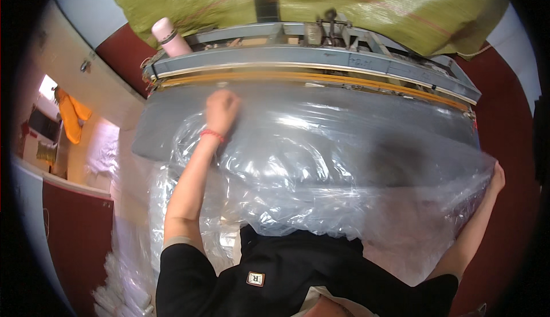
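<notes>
A large clear plastic sheet [298, 162] spreads in shiny wrinkles over a grey tabletop [166, 108] and hangs down toward my body. My left hand [222, 109], with a red bracelet at the wrist, is closed on the sheet at the far left part of the table. Slight blur hides its fingertips. Out at the far right, my right hand [497, 178] pinches the sheet's corner, drawing that edge out past the table's side. Between the hands the film lies loose, with the grey surface showing through.
Behind the tabletop runs a blue-grey metal frame [246, 56] with an orange strip [298, 79]. A pink bottle [171, 36] stands at its left end. Green woven sheeting [366, 2] covers things beyond. Crumpled plastic [123, 282] is heaped at lower left, near a door [86, 48].
</notes>
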A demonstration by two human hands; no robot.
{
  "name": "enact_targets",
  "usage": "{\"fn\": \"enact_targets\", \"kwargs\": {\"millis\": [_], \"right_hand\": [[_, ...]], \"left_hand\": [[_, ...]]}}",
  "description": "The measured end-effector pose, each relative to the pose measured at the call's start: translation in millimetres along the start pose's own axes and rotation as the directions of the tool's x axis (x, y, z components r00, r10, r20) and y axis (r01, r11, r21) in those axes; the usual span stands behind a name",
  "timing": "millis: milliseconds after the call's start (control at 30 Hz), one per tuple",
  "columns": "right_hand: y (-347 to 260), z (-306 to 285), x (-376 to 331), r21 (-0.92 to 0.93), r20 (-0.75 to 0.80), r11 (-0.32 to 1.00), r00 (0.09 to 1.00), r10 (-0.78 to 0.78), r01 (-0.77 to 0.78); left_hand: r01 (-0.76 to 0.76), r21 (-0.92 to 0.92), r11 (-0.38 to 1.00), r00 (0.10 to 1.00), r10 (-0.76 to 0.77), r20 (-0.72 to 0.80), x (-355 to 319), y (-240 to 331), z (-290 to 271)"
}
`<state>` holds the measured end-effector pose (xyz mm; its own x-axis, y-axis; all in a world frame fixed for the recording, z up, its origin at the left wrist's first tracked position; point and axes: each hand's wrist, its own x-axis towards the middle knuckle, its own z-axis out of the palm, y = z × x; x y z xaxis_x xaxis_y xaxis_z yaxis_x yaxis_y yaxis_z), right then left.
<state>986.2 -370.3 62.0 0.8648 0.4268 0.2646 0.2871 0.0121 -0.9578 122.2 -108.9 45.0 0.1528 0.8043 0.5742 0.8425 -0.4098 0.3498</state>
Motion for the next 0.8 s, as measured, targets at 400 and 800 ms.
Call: {"fn": "enact_targets", "kwargs": {"millis": [400,800], "right_hand": [[31.0,263.6,-25.6,-0.233,-0.027,0.917,0.940,-0.340,0.325],[0.7,273.5,-32.4,-0.048,-0.035,0.996,0.997,-0.072,0.070]], "left_hand": [[0.425,-0.545,0.723,0.761,-0.611,-0.217,28.8,-131.9,11.4],[0.394,-0.724,0.566,0.768,-0.635,-0.078,36.2,-162.0,14.0]]}}
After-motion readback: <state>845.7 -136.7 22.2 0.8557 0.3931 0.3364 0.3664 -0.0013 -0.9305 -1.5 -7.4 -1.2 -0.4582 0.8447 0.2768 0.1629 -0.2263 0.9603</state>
